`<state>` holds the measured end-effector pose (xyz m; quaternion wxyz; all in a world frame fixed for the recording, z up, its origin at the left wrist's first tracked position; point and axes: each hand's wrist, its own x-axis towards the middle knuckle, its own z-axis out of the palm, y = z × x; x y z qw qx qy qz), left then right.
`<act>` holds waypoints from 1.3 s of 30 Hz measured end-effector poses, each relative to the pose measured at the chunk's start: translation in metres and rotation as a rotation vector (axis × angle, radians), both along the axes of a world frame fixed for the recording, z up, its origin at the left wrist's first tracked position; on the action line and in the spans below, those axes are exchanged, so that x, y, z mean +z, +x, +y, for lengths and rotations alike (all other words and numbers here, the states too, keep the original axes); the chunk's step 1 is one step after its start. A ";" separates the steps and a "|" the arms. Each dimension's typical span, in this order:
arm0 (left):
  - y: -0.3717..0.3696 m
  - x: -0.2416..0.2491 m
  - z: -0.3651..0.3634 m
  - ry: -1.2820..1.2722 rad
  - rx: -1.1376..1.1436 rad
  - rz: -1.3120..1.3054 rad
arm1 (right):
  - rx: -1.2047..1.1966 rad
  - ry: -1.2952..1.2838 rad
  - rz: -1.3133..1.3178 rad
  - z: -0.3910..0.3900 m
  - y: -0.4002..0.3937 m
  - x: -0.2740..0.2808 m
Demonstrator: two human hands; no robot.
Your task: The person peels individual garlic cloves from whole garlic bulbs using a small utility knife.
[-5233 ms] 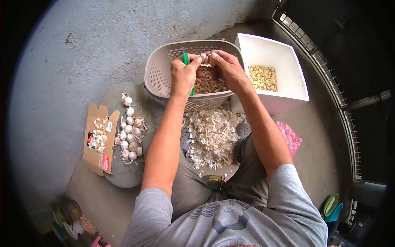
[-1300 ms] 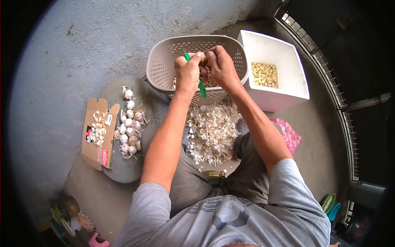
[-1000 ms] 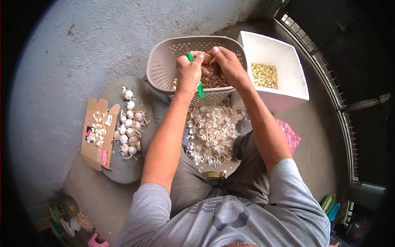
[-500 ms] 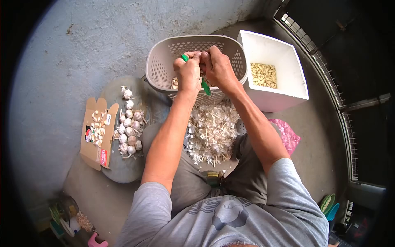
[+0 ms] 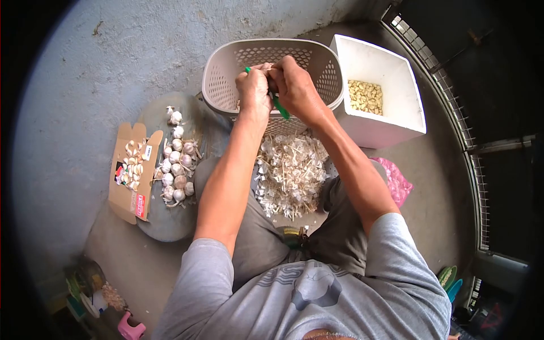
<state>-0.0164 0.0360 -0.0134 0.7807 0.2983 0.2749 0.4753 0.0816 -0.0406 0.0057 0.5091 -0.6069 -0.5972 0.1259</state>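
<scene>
Over the perforated grey-brown basket [image 5: 211, 73], my two hands meet with their fingertips together. My left hand [image 5: 254, 90] is closed around a slim green tool [image 5: 280, 106], whose ends stick out above and below the fist; no blade shows. My right hand [image 5: 296, 90] is closed in a pinch against the left fingers, and what lies between the fingertips is too small and covered to make out. Garlic cloves [image 5: 238, 105] lie in the basket, mostly hidden behind my hands. Below it, between my legs, is a heap of papery garlic skins and stalks [image 5: 292, 175].
Right of the basket stands a white foam box [image 5: 391, 62] holding peeled cloves [image 5: 365, 97]. At left, garlic bulbs [image 5: 177, 158] and a cardboard box [image 5: 122, 198] with loose cloves sit on a round grey stool [image 5: 164, 229]. A pink mesh bag [image 5: 396, 181] lies by my right knee.
Both hands stay together over the basket, with the fingers shifted slightly and the green tool turned a little. The whole view has moved slightly.
</scene>
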 end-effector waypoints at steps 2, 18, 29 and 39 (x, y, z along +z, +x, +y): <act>0.004 0.012 -0.004 0.058 0.071 0.154 | -0.014 -0.028 0.332 0.006 0.000 -0.001; 0.006 0.017 -0.002 0.333 -0.063 0.422 | 0.214 -0.133 0.993 0.015 0.055 -0.024; 0.003 0.014 -0.001 0.307 -0.080 0.387 | 0.244 -0.216 0.580 0.014 0.049 -0.016; 0.019 -0.009 0.009 0.378 0.030 0.296 | -0.076 -0.062 -0.032 0.020 0.048 -0.025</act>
